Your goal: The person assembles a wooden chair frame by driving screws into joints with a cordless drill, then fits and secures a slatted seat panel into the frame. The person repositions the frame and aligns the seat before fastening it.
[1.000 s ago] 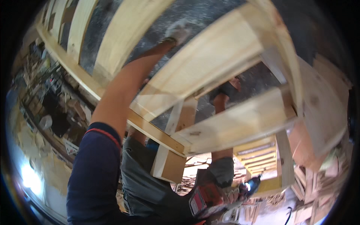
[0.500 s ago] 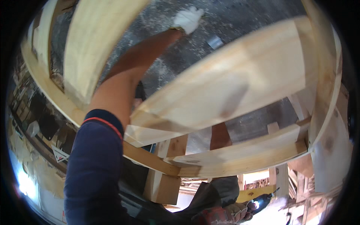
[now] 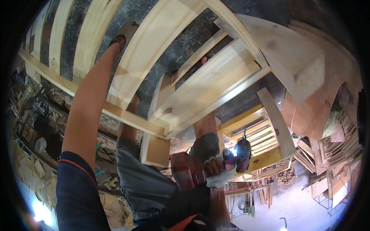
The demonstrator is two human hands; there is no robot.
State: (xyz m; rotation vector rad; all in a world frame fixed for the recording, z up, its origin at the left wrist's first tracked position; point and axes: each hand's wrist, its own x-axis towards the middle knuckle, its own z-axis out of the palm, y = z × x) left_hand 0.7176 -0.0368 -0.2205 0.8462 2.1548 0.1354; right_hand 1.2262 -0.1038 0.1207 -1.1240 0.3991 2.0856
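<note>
My left arm stretches over the rail of a pale wooden slatted frame. At its end my gloved left hand is down between two slats, beside the wide curved slat; its fingers are too dim to make out. My right hand, in a pale glove with bare fingertips, is wrapped round a cordless drill low in front of me. The drill has a red and black body end, a dark front with a thin bit, and a lit lamp.
A wooden leg block stands at the frame's near corner, by my legs. Another slatted wooden piece is beyond the drill. Curved boards lean at the right. Stacked offcuts lie at far right, scraps at left.
My view has swung, showing more of the frame and my legs. My left hand now appears farther left, between slats. The drill in my right hand has come more fully into view.
</note>
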